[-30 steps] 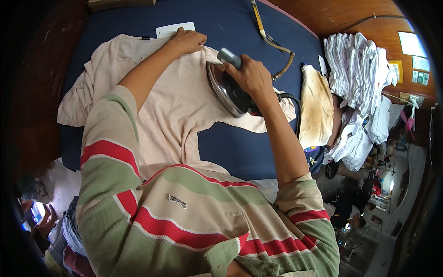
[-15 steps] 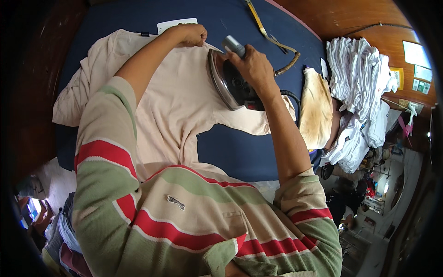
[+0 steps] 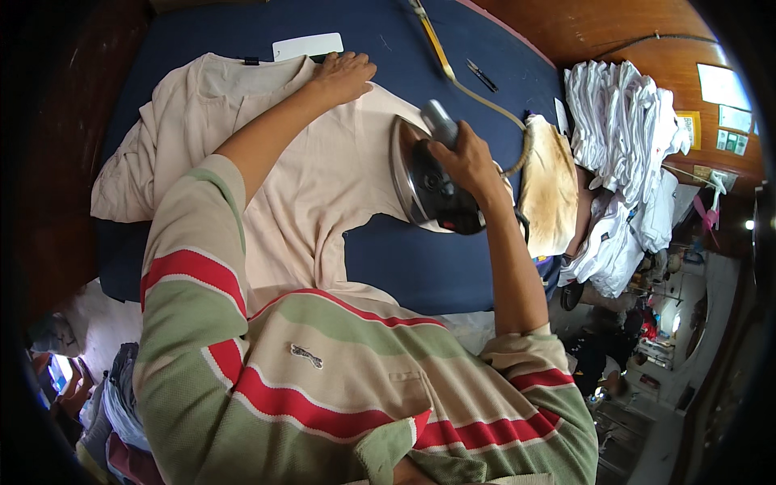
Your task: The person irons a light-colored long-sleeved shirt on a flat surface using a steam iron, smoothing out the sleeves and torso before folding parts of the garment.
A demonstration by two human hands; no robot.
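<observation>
A pale cream garment (image 3: 299, 178) with a round neckline and sleeves lies spread over a dark blue covered table (image 3: 420, 267). My right hand (image 3: 466, 164) grips the handle of a clothes iron (image 3: 432, 182), whose soleplate is over the sleeve at the right. My left hand (image 3: 343, 78) rests flat on the shoulder beside the neckline, fingers stretched out and holding nothing. Just beyond it lies a white tag (image 3: 307, 46). The iron and my forearm hide much of the right sleeve.
A cord (image 3: 485, 101) runs from the far edge to the iron. Small thread snips (image 3: 482, 75) lie near it. At the right sit a brown-stained cream pad (image 3: 550, 190) and a stack of folded white garments (image 3: 622, 129). More clothes (image 3: 121, 404) are piled at lower left.
The iron has moved right and a little nearer along the sleeve, in my right hand. My left hand has gone from closed on the shoulder fabric to flat, shifting slightly right.
</observation>
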